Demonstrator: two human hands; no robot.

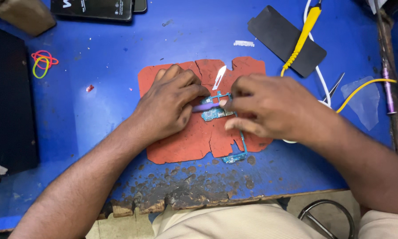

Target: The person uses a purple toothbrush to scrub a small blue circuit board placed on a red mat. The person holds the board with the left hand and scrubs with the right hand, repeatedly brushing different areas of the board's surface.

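Nearest edge: the blue bench (97,110) surface is chipped and flaking, exposing dark, rough material along the front. A metal ring at lower right is cut off by the frame.

On the bench lies a cracked orange-red work mat (181,148), flat, with irregular edges. On it rests a teal circuit board (214,114) with a thin frame arm running toward the near mat edge; both hands cover most of it.

Left hand (170,104): fingers curled, pinching a slim purple tool (203,106) laid across the board. Right hand (263,106): fingers bent over the board's right part; whether it grips anything cannot be determined. A small white blade-shaped piece (220,77) lies just beyond the fingers.

Farther back: coloured rubber bands (42,62) at left, a black rectangular pad (285,37), and a yellow-handled tool (303,33) lying over it.
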